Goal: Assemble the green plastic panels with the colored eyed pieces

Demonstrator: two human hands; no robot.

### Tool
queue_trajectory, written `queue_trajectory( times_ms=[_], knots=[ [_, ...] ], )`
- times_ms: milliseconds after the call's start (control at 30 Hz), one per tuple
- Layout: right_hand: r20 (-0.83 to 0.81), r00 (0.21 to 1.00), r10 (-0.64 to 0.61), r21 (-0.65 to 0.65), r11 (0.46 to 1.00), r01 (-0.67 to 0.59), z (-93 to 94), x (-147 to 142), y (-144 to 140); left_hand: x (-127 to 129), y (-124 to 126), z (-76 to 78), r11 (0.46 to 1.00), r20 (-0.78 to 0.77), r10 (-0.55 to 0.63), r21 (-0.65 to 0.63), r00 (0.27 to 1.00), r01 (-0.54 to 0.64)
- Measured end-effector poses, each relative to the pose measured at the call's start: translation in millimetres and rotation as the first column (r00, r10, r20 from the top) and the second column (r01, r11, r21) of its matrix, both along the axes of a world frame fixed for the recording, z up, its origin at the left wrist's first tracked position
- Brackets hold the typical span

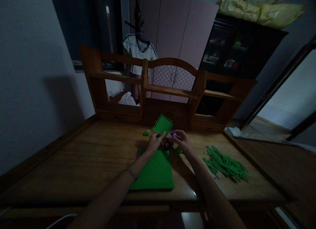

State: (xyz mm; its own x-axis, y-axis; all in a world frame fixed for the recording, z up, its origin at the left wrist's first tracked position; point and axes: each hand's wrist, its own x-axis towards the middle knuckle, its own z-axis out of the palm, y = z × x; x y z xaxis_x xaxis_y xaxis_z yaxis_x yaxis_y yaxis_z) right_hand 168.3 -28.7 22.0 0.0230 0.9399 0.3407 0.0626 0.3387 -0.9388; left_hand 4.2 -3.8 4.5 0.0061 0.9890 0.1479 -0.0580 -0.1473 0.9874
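My left hand (154,142) is closed, thumb on top, at the lower edge of a small green card (163,124) with dark notches or holes along its borders. My right hand (183,141) has its fingers closed around a small purple piece with a round white eye (174,134). Between the hands sit dark red pieces with similar eyes (167,144), partly hidden by the fingers. A green piece (179,150) shows under my right hand. Another green eyed piece (146,133) lies left of the card. Below my hands is a stack of green sheets (155,173), crossed by my left forearm.
A loose heap of thin green strips (225,165) covers part of the wooden desk (74,156) at the right. Along the back stands a wooden shelf unit (170,89). The room is dim. A white shirt (139,54) hangs on a coat stand behind the desk.
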Motion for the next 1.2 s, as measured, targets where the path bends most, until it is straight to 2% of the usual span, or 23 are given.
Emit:
queue_trajectory(
  times_ms=[467, 867, 1033, 1200],
  knots=[
    [-0.076, 0.997, 0.010, -0.059, 0.998, -0.014, 2.2, -1, 0, 0, -3, 4.6, 1.000, -0.015, 0.004, 0.010, 1.000, -0.004],
    [-0.167, 0.986, -0.010, -0.123, 0.992, -0.010, 0.1, -1, 3, 2, 3, -9.7, 0.995, -0.144, 0.011, 0.103, 0.990, 0.004],
    [-0.173, 0.985, 0.017, -0.121, 0.992, -0.038, 1.5, -3, 0, 2, 0, -4.7, 0.983, -0.202, 0.079, 0.178, 0.976, -0.043],
    [-0.191, 0.981, 0.028, -0.132, 0.990, -0.054, 2.2, -4, 0, 1, -3, -1.0, 0.985, -0.165, 0.063, 0.167, 0.984, -0.035]
  ],
)
